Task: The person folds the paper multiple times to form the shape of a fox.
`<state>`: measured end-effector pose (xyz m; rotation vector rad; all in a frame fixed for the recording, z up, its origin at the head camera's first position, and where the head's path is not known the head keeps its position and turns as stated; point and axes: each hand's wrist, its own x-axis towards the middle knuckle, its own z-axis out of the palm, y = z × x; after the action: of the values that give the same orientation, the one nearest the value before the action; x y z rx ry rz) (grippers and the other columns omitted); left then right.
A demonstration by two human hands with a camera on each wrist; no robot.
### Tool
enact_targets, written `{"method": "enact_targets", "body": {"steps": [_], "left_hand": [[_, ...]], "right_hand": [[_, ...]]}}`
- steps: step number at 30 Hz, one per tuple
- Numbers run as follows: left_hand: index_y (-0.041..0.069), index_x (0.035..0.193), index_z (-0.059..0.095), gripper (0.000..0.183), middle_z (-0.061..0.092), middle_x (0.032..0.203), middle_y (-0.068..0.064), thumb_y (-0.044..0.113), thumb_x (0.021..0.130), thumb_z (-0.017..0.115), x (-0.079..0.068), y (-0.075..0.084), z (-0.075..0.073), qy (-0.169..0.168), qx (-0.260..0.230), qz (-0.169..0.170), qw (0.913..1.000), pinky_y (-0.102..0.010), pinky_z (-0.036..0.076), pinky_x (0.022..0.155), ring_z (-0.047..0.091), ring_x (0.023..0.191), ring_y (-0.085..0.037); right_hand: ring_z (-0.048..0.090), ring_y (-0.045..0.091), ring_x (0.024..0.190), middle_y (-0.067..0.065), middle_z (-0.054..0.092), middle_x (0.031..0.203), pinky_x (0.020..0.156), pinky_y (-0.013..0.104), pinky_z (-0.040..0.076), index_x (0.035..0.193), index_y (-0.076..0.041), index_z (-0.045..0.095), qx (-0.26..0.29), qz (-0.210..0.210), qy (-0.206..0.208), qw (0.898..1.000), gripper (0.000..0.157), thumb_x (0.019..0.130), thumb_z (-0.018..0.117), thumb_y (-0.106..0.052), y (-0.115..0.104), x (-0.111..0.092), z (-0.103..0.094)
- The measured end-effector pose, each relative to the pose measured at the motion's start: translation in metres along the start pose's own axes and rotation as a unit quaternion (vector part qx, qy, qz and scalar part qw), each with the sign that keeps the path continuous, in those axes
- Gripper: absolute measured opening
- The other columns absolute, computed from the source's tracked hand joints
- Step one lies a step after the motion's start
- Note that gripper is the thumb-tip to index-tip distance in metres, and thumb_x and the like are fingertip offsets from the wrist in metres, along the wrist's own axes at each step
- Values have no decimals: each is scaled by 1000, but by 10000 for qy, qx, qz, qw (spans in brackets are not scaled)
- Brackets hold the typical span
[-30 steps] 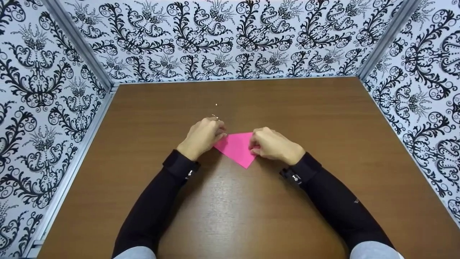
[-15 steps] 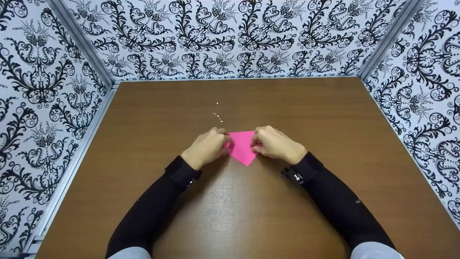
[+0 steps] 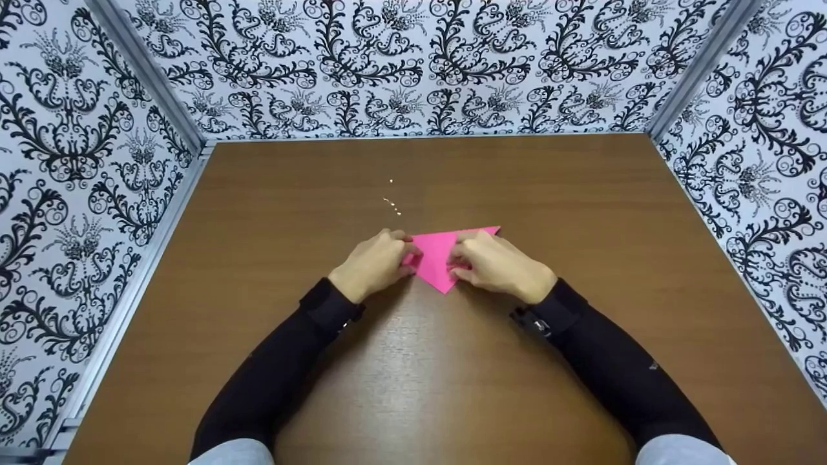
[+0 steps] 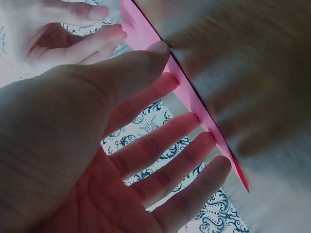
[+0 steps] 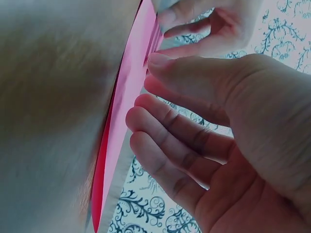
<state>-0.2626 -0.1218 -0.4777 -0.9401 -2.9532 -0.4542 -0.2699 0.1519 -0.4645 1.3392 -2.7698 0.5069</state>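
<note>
A folded sheet of pink paper (image 3: pixel 435 256) lies on the table between the hands, one point toward the person and a corner jutting out to the right. My left hand (image 3: pixel 376 263) rests its fingertips on the paper's left part; the left wrist view shows its thumb (image 4: pixel 146 60) and rather straight fingers (image 4: pixel 167 128) meeting the sheet. On the right part, my right hand (image 3: pixel 501 266) pinches the paper at a fold with thumb (image 5: pixel 170 68) and index finger, while its other fingers (image 5: pixel 165 131) are bent loosely. Separate layers show at the sheet's right end in the right wrist view.
Several tiny pale bits (image 3: pixel 392 205) lie on the brown wooden table (image 3: pixel 400 387) beyond the left hand. Patterned black-and-white panels (image 3: pixel 413 71) with metal corner posts (image 3: pixel 155 84) enclose the back and sides.
The left hand has shifted right and inward along the paper. A pink corner now sticks out to the right behind the right hand, where none showed before.
</note>
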Motion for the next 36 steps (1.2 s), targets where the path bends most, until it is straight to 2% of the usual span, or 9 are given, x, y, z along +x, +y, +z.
{"method": "enact_targets", "body": {"steps": [6,12,18,27,36], "left_hand": [[12,131,89,25,80,146,-23,20,107,87,3,0,0,50,-58,-13,10000,-58,68,111,75,134,-48],[13,125,91,19,82,138,-19,18,108,86,4,0,1,150,-112,59,9998,-57,69,107,77,127,-47],[13,122,91,18,84,131,-18,18,105,89,3,0,1,198,14,134,9997,-56,70,103,79,119,-45],[13,120,92,16,85,129,-17,19,106,88,3,0,1,173,15,96,9998,-58,70,102,79,115,-46],[13,118,91,14,85,126,-16,20,107,88,4,-2,3,196,64,82,9998,-58,70,98,79,112,-45]], "right_hand": [[72,18,87,4,78,97,78,38,68,99,-14,87,-128,-126,-167,9997,8,103,92,-19,-11,-1,6],[69,16,83,3,74,95,71,36,65,95,-16,85,-344,-200,-209,9990,14,100,95,-24,-18,-4,9],[75,19,82,4,76,97,72,41,69,97,-15,87,-531,-76,-167,9984,10,98,96,-20,-25,-4,12],[72,19,79,5,73,96,69,42,68,96,-14,84,-677,121,-128,9976,10,99,93,-17,-28,-2,17],[71,19,76,5,72,94,66,43,67,95,-13,83,-709,48,77,9974,10,101,90,-14,-26,0,21]]}}
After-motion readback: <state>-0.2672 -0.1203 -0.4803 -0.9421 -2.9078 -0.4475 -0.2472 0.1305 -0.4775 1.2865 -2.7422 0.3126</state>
